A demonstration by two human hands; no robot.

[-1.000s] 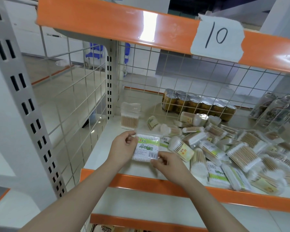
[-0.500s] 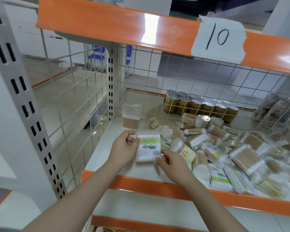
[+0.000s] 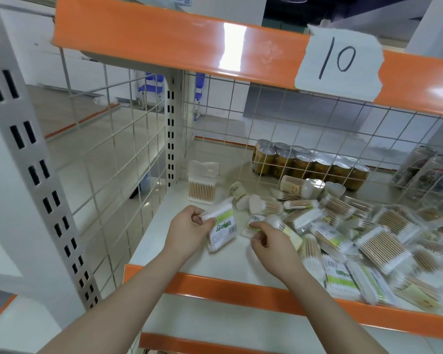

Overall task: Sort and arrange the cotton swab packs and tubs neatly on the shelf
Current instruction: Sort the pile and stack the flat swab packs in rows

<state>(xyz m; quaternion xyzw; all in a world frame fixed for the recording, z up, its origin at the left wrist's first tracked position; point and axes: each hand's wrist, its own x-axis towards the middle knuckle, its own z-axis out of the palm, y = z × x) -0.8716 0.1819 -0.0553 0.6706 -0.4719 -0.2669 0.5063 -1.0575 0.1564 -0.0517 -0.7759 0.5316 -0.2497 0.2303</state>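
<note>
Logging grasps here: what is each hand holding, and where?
The left hand pinches the green-labelled swab pack by its upper left corner. The right hand holds nothing visible.

You face a glossy orange shelf lip [image 3: 241, 297] over a smooth matt white deck [image 3: 215, 261]. Clear glossy plastic wraps the wooden-stemmed swab packs [image 3: 379, 246]. At 1 o'clock, shiny metal cans [image 3: 310, 164] sit behind coated wire mesh [image 3: 266, 118]; the paper label [image 3: 339, 62] is matt.

A paper label [image 3: 339, 62] marked "10" sits upper right; golden cans [image 3: 308, 163] stand behind the wire grid [image 3: 241, 118], centre right.
</note>
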